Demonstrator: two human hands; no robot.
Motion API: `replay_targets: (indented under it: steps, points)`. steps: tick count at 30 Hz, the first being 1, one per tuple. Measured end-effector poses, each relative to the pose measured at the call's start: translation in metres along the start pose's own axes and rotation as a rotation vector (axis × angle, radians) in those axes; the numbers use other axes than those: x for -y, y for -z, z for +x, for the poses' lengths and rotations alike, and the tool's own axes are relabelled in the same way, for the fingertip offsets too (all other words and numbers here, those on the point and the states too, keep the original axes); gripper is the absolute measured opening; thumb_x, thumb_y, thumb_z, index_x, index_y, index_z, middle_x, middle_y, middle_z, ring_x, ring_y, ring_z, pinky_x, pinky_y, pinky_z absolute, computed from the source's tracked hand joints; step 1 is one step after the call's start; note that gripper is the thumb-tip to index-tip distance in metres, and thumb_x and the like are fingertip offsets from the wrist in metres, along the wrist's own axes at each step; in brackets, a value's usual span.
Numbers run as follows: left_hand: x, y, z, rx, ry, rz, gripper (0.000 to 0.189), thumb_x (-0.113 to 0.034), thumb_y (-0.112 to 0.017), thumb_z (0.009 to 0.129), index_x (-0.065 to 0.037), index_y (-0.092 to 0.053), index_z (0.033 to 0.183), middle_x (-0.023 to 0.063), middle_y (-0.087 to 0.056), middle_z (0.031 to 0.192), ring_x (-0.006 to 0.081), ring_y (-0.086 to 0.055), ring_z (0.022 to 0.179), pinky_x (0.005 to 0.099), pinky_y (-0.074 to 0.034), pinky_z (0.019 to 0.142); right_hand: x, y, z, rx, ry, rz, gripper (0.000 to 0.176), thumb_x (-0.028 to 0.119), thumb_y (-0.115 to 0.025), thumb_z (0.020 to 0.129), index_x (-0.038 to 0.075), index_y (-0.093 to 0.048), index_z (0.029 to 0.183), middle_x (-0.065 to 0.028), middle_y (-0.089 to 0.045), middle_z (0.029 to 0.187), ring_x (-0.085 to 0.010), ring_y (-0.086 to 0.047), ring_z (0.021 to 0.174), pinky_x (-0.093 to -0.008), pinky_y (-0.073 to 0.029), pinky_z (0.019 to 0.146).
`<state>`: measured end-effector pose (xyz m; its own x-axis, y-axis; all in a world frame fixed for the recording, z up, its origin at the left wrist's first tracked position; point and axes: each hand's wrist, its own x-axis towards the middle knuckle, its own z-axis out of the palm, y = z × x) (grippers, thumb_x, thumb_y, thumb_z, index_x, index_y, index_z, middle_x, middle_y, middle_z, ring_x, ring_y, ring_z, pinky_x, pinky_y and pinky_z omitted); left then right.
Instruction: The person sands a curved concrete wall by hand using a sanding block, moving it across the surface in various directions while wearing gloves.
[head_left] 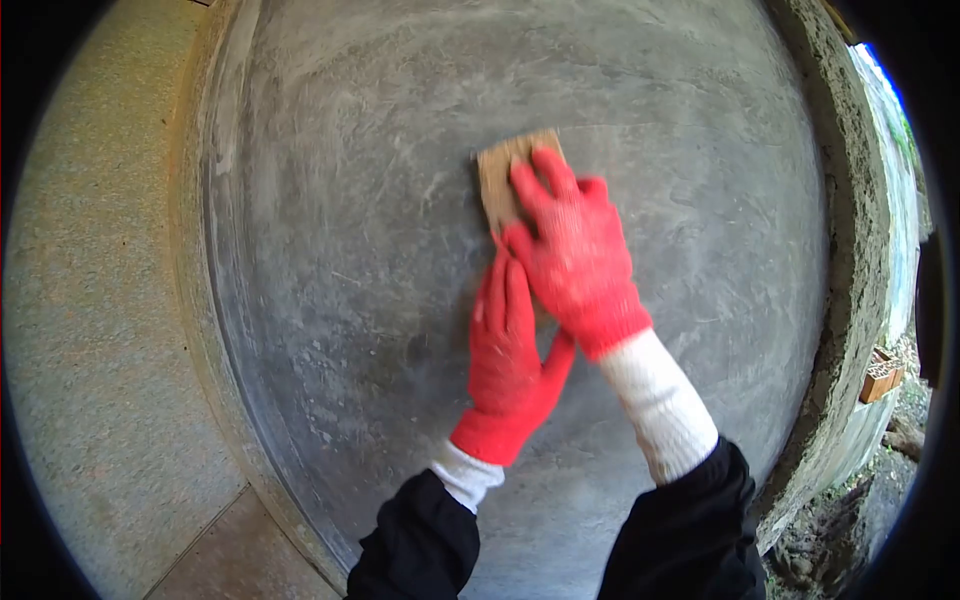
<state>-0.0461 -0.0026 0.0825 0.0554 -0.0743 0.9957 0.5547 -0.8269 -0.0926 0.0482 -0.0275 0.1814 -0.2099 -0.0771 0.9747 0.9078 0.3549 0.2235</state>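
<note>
A flat wooden block lies against a grey cement surface, tilted slightly. My right hand, in a red-coated glove with a white cuff, is closed on the block, with its fingers spread over the upper face and the thumb near the left edge. Below it, my left hand, gloved the same way, has straight fingers and the thumb held apart. Its fingertips reach the block's lower left part, close to the right thumb. Both hands cover much of the block's lower end.
Along the left runs a speckled tan surface, with a brown panel at its lower end. A rough cement edge borders the right side. Beyond it, a hollow brick lies near rubble and soil.
</note>
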Motion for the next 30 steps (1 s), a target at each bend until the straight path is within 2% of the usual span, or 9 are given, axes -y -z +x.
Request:
replay_targets:
  steps: [3, 5, 6, 8, 13, 16, 21, 24, 30]
  points:
    - [-0.028, -0.017, -0.056, -0.005, 0.086, -0.022, 0.070, -0.027, -0.066, 0.082, 0.003, -0.038, 0.138, 0.0276, -0.038, 0.142, 0.0470, -0.036, 0.130, 0.0526, -0.032, 0.107, 0.017, 0.020, -0.079, 0.158, -0.054, 0.057, 0.048, 0.015, -0.067, 0.077, 0.009, -0.058, 0.124, -0.0124, -0.049, 0.137, -0.0389, -0.054, 0.102, -0.0435, -0.050, 0.086]
    - [-0.034, -0.035, -0.087, 0.163, 0.092, 0.614, 0.064, -0.031, -0.061, 0.083, 0.000, -0.041, 0.135, 0.0270, -0.041, 0.138, 0.0486, -0.041, 0.124, 0.0545, -0.039, 0.100, 0.024, 0.029, -0.112, 0.267, -0.090, 0.137, 0.047, 0.006, -0.066, 0.077, 0.007, -0.059, 0.123, -0.0129, -0.051, 0.135, -0.0384, -0.055, 0.104, -0.0415, -0.050, 0.087]
    - [-0.036, -0.037, -0.085, 0.167, 0.094, 0.621, 0.064, -0.031, -0.061, 0.083, 0.000, -0.041, 0.135, 0.0270, -0.041, 0.138, 0.0486, -0.041, 0.124, 0.0545, -0.039, 0.100, 0.020, 0.029, -0.115, 0.269, -0.091, 0.145, 0.047, 0.006, -0.066, 0.077, 0.007, -0.059, 0.123, -0.0129, -0.051, 0.135, -0.0384, -0.055, 0.104, -0.0415, -0.050, 0.087]
    - [-0.035, -0.043, -0.070, 0.021, 0.267, 0.469, 0.059, -0.032, -0.057, 0.085, -0.001, -0.043, 0.133, 0.0258, -0.043, 0.134, 0.0484, -0.046, 0.117, 0.0546, -0.044, 0.093, 0.010, 0.028, -0.117, 0.248, -0.055, 0.276, 0.045, -0.002, -0.063, 0.077, 0.006, -0.060, 0.122, -0.0161, -0.053, 0.133, -0.0389, -0.055, 0.106, -0.0401, -0.049, 0.089]
    - [0.006, -0.018, 0.062, -0.138, 0.184, 0.524, 0.071, -0.036, -0.064, 0.084, -0.006, -0.036, 0.142, 0.0307, -0.029, 0.146, 0.0488, -0.047, 0.114, 0.0510, -0.043, 0.094, -0.004, 0.062, -0.099, 0.112, -0.057, 0.272, 0.052, -0.003, -0.067, 0.071, 0.002, -0.059, 0.123, -0.0205, -0.054, 0.128, -0.0392, -0.055, 0.111, -0.0417, -0.048, 0.091]
    - [0.014, -0.012, 0.081, -0.144, 0.190, 0.513, 0.072, -0.036, -0.066, 0.082, -0.006, -0.038, 0.141, 0.0313, -0.029, 0.146, 0.0491, -0.047, 0.113, 0.0503, -0.042, 0.094, -0.016, 0.075, -0.117, 0.094, -0.087, 0.249, 0.055, -0.005, -0.068, 0.069, 0.003, -0.059, 0.123, -0.0198, -0.055, 0.128, -0.0389, -0.055, 0.110, -0.0412, -0.048, 0.091]
    - [-0.004, 0.002, -0.091, 0.139, 0.202, 0.438, 0.075, -0.036, -0.069, 0.079, -0.005, -0.039, 0.140, 0.0342, -0.022, 0.148, 0.0520, -0.040, 0.124, 0.0561, -0.037, 0.098, -0.023, 0.081, -0.185, 0.109, -0.334, 0.473, 0.053, -0.008, -0.066, 0.069, 0.002, -0.060, 0.121, -0.0199, -0.055, 0.126, -0.0362, -0.056, 0.111, -0.0415, -0.047, 0.091]
    - [0.003, 0.007, -0.069, 0.079, 0.154, 0.526, 0.069, -0.037, -0.068, 0.079, -0.011, -0.044, 0.138, 0.0314, -0.024, 0.147, 0.0499, -0.046, 0.114, 0.0543, -0.042, 0.094, -0.017, 0.099, -0.198, 0.230, -0.279, 0.427, 0.054, -0.008, -0.067, 0.068, 0.002, -0.060, 0.120, -0.0200, -0.055, 0.126, -0.0362, -0.056, 0.111, -0.0412, -0.047, 0.091]
    - [0.036, 0.001, 0.074, -0.128, 0.227, 0.511, 0.068, -0.035, -0.067, 0.081, -0.009, -0.043, 0.139, 0.0283, -0.026, 0.148, 0.0476, -0.048, 0.112, 0.0514, -0.043, 0.093, -0.021, 0.110, -0.201, 0.254, -0.318, 0.438, 0.053, -0.009, -0.063, 0.067, 0.002, -0.061, 0.118, -0.0207, -0.055, 0.124, -0.0374, -0.056, 0.109, -0.0421, -0.048, 0.090]
